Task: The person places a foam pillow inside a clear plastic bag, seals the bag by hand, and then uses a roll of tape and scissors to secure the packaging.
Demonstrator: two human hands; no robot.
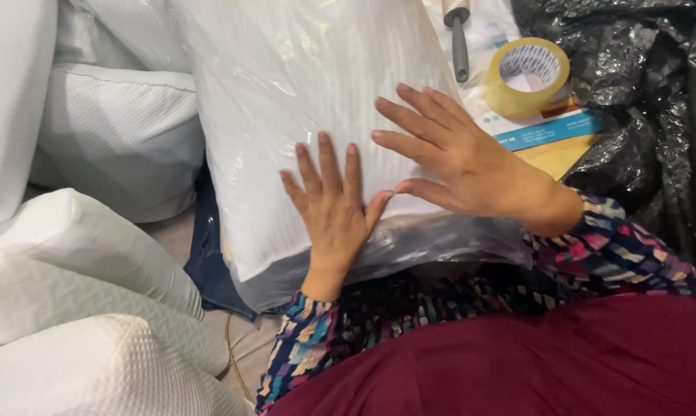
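Two flat hands [394, 181] on one bagged pillow [302, 92]

Both hands [394, 177] flat on plastic-bagged pillow [309, 100]; tape roll [527, 77] nr right hand [460, 158].

Both arms wear long sleeves [594, 254] of a dark fabric printed with small blocks of pink, teal, yellow and white (a busy patchwork look), the cuffs ending at the wrists. Below them lies a plain maroon garment [533, 362]. The hands are bare.
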